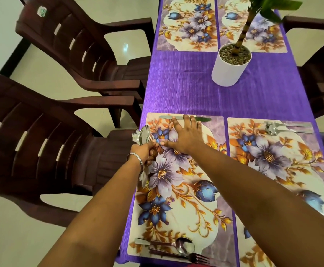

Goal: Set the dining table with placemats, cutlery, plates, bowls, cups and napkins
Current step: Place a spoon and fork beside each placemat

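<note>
My left hand point(145, 151) grips a bundle of cutlery point(144, 134), spoons and forks sticking up over the left edge of the near left floral placemat point(176, 199). My right hand point(184, 135) lies flat with spread fingers on that placemat, fingertips touching a knife point(202, 118) that lies along its far edge. A spoon point(184, 245) and a fork point(197, 258) lie at the placemat's near edge. The near right placemat point(273, 160) carries a fork point(284, 125) and a spoon point(271, 130) at its far edge.
Two more floral placemats point(188, 24) lie at the far end of the purple tablecloth point(186, 83). A white plant pot point(230, 64) stands mid-table. Brown plastic chairs point(41, 141) stand along the left side, another chair point(323, 78) at the right.
</note>
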